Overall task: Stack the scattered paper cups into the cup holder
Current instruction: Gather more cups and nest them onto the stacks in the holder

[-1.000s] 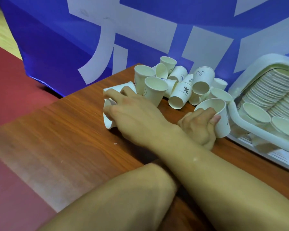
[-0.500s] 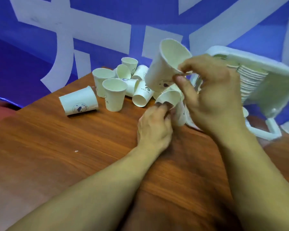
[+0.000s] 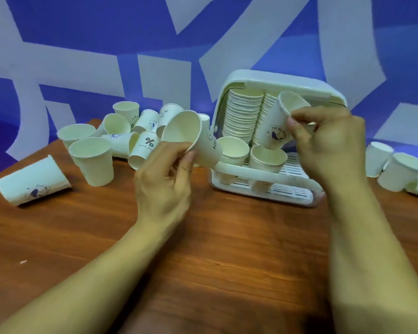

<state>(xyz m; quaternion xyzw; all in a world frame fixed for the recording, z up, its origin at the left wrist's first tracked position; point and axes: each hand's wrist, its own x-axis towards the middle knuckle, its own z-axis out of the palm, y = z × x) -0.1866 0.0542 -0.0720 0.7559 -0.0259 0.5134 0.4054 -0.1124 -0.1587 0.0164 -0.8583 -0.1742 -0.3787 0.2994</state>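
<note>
Blue banner with white shapes hangs behind a brown wooden table. At its far side stands a white plastic cup holder with two leaning stacks of nested cups. The left hand pinches a tilted plain-mouthed white paper cup just left of the holder. The right hand grips a blue-printed white paper cup in front of the stacks. Loose white paper cups lie scattered far left.

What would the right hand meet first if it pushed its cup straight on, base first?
Probably the open front cup of the cup holder's right stack: the right hand pinches a printed cup tilted, base just above that mouth. Depth is unclear.
</note>
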